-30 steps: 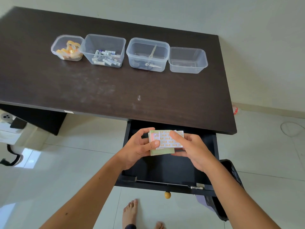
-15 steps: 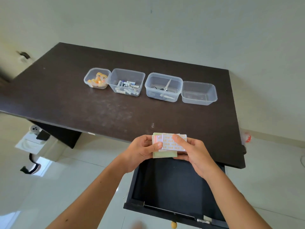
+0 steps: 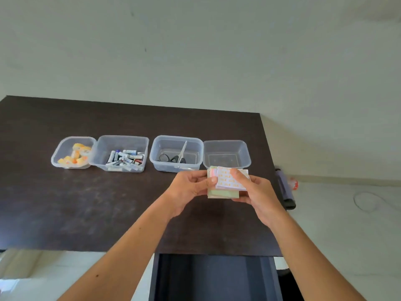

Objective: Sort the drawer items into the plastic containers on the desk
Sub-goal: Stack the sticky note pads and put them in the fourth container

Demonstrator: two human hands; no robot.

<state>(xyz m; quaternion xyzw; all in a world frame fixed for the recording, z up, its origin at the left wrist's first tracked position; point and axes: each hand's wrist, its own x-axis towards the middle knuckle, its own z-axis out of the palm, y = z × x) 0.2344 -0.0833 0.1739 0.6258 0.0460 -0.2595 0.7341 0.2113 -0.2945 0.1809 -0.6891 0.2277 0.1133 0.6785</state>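
A stack of paper pads (image 3: 225,183) is held above the desk (image 3: 86,203), right of frame centre, just in front of the rightmost container. It is gripped from both sides: left hand (image 3: 191,190) curled round its left edge with the thumb pressed on top, right hand (image 3: 258,196) curled round its right edge with the thumb across the top sheet. The top sheet is white with rows of orange print; the writing cannot be read. A pale green pad shows at the bottom of the stack.

Four clear plastic containers are lined up in a row across the middle of the frame, parallel to the desk's far edge:
- far left tub (image 3: 72,153): yellow-orange tape rolls (image 3: 76,156)
- second tub (image 3: 120,153): batteries (image 3: 125,158), labels too small to read
- third tub (image 3: 176,153): scissors (image 3: 175,157) with black handles
- right tub (image 3: 226,154): nothing seen inside

The first two tubs are touching; a small gap is seen before the third, and the third and fourth are nearly touching. The right tub sits near the desk's right edge. Open dark desktop is seen in front of the row on the left and centre, and behind the row up to the wall (image 3: 195,51).

An open drawer (image 3: 214,279) is seen at bottom centre, under the desk's near edge, between the forearms. A dark object (image 3: 285,187) lies beyond the desk's right edge.
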